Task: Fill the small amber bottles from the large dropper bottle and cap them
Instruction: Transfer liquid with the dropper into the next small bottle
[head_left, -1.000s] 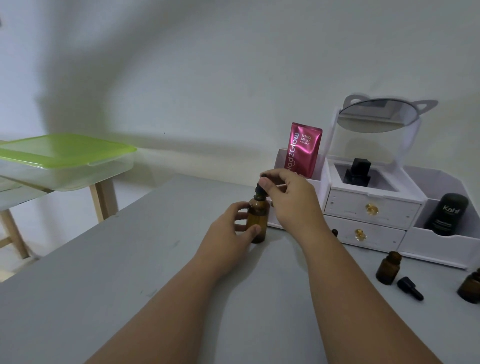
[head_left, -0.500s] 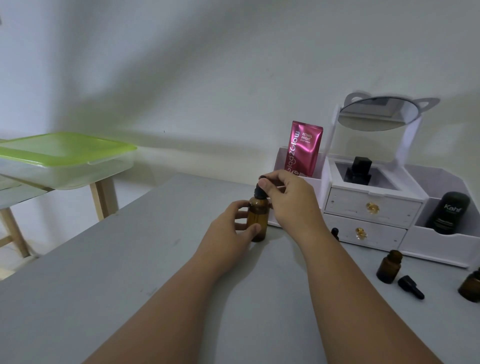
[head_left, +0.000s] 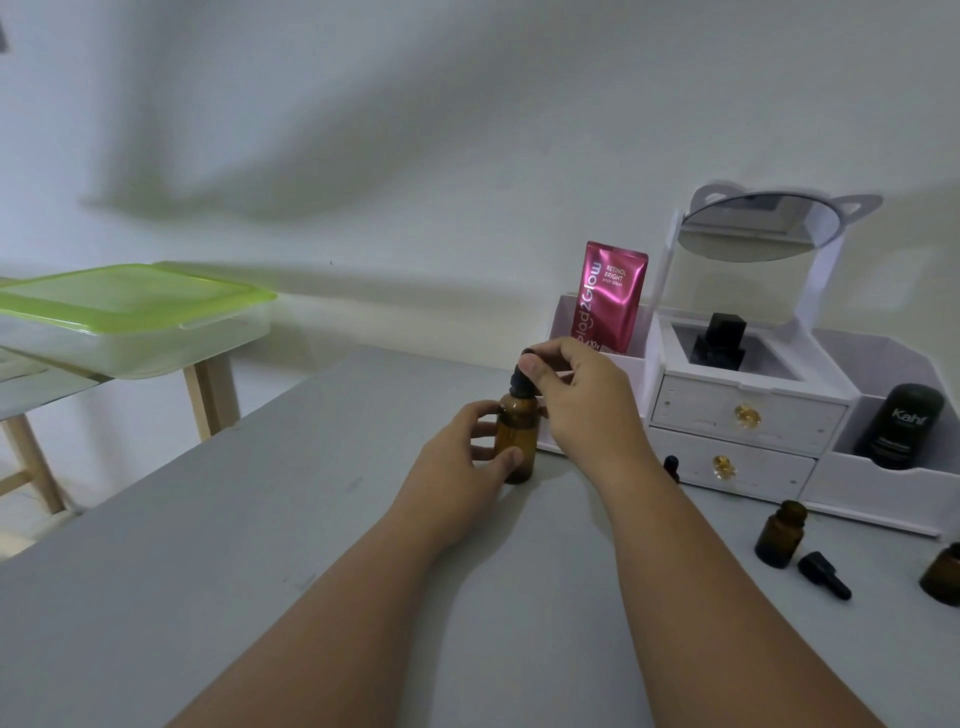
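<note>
So the right hand (head_left: 582, 395) has its grip pinched on the black dropper cap (head_left: 521, 378), thumb and fingertips closed around the rubber bulb on top of the large dropper bottle (head_left: 514, 441). The left hand (head_left: 462, 467) wraps the amber body from the side, thumb low at the front and fingers round the back, a fairly narrow hold that keeps it upright on the grey tabletop (head_left: 208, 571). Can't tell if the cap is screwed down or loose.

The bottle stands near the middle of the tabletop, just in front of a white organizer (head_left: 748, 415) with two little drawers and gold knobs. A pink serum sachet (head_left: 610, 296) is propped in its left bin, a black Kahf bottle (head_left: 898, 423) sits in the right bin, and a tilted mirror (head_left: 758, 228) is mounted on top.

Off to the right, well apart from the hands, a small amber bottle (head_left: 779, 535) stands open with a loose black cap (head_left: 823, 574) lying just beside it. Another amber bottle (head_left: 943, 577) is half cut off at the edge. Far left there's a green-lidded box (head_left: 130, 296) on a wooden stand.
</note>
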